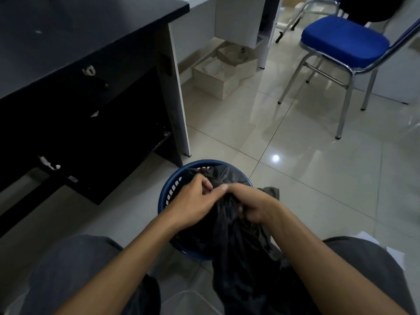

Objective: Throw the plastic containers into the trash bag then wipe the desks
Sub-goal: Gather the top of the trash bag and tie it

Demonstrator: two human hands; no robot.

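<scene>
Left hand and right hand clamp fingers on bag in near bin; we see no containers; left desk wipe pending, we judge.

Floor: pale glossy tiles with thin dark joints. One small bright glint of reflected light sits on them at my 12 o'clock. Dark desk at my 10 to 11 o'clock: black top, pale side panel, black front below. White cabinet at 12, further off. Two open cardboard boxes on the tiles near its foot. Blue-cushioned chair on chrome legs at 1 o'clock. White papers on the floor at 4. Light around me is dim.
</scene>
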